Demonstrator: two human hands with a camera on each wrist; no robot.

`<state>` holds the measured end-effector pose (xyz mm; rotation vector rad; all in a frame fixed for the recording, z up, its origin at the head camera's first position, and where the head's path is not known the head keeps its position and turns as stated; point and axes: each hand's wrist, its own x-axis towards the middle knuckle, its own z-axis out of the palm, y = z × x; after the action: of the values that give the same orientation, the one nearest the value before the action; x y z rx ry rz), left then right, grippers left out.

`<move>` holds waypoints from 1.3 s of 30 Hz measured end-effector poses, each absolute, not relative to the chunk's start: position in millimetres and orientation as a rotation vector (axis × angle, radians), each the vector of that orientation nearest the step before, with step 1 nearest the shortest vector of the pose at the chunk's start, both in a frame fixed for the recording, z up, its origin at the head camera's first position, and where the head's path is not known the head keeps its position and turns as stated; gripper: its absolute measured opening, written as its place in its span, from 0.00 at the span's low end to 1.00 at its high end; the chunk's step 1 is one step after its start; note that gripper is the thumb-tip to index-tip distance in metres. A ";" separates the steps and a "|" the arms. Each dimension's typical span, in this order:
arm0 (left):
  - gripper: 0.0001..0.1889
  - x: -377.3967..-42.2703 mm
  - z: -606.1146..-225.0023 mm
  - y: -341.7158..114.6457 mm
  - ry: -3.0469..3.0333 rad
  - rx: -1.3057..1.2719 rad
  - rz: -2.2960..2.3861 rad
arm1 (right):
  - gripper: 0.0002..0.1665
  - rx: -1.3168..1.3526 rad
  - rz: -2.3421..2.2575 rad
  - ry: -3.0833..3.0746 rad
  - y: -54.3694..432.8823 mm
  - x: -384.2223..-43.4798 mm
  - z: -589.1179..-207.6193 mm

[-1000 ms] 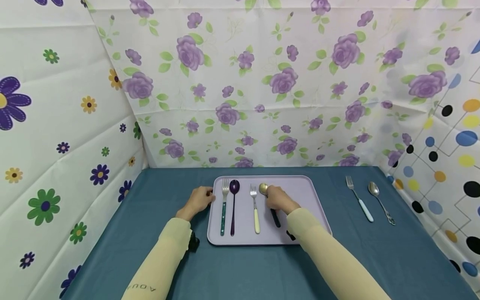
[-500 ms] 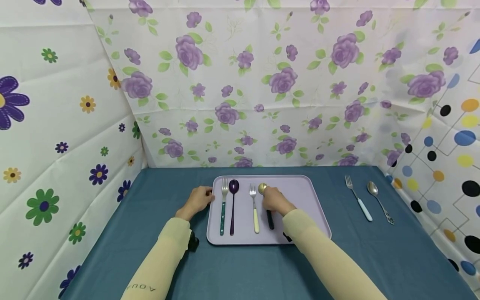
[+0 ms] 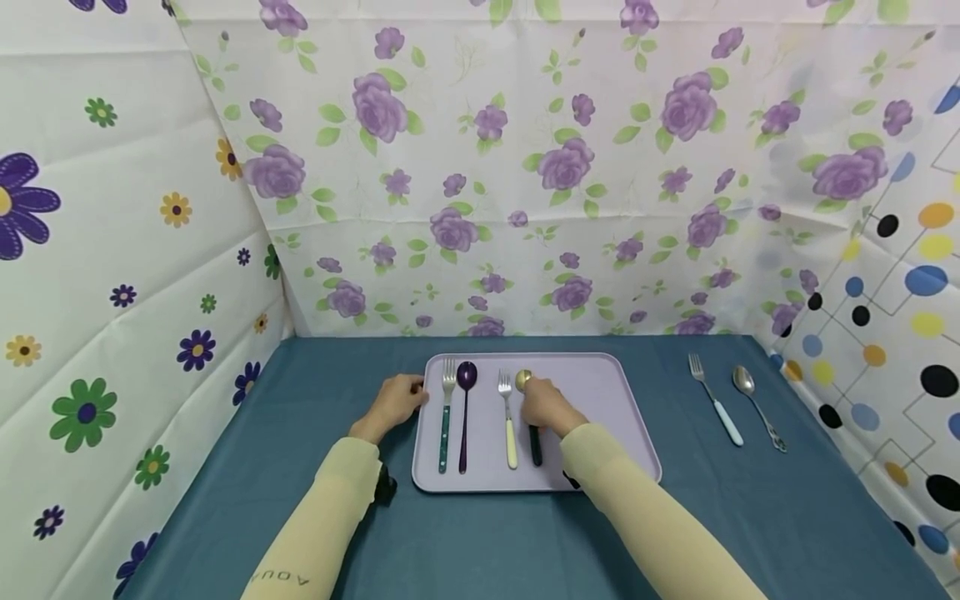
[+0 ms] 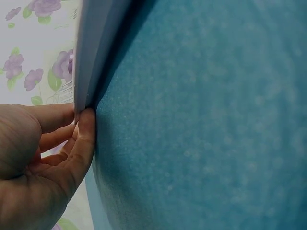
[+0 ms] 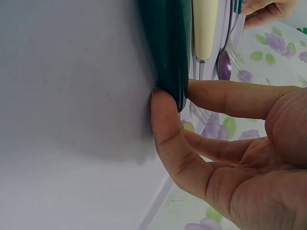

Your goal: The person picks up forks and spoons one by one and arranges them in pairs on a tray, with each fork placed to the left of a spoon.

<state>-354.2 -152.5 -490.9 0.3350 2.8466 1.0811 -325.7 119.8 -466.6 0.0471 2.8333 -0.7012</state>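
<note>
My left hand pinches the left edge of a pale lilac tray; in the left wrist view, thumb and finger meet at the tray's rim. My right hand pinches a spoon with a gold bowl and a dark green handle over the tray. In the right wrist view, thumb and finger grip the spoon's handle near where it joins the neck. Left of it lies a fork with a cream handle. Farther left are a dark purple spoon and a green-handled fork, roughly parallel.
On the blue-green tablecloth right of the tray lie a fork with a pale blue handle and a silver spoon with an ornate handle. Floral cloth hangs behind the table, and patterned cloths hang at both sides.
My right hand has shifted slightly left with the gold-bowled spoon, and its slanted handle has swung closer in line with the cream-handled fork. My left hand stays on the tray edge.
</note>
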 end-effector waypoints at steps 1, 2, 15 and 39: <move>0.11 -354.1 -491.0 -152.4 2.846 0.340 1.081 | 0.13 0.050 -0.702 2.831 119.8 -325.7 -466.9; 0.11 -354.0 -491.2 -152.4 2.846 0.338 1.084 | 0.13 0.052 -0.704 2.827 119.8 -325.7 -467.2; 0.08 -355.4 -492.1 -149.6 2.837 0.353 1.085 | 0.14 0.044 -0.792 2.812 136.6 -326.3 -455.6; 0.12 -353.0 -491.2 -150.5 2.855 0.319 1.069 | 0.30 0.106 -0.871 2.880 312.7 -327.4 -404.8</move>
<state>-353.0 -150.5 -491.2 0.3188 2.8551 1.0689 -327.4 312.7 -404.8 0.1056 2.8804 -0.8707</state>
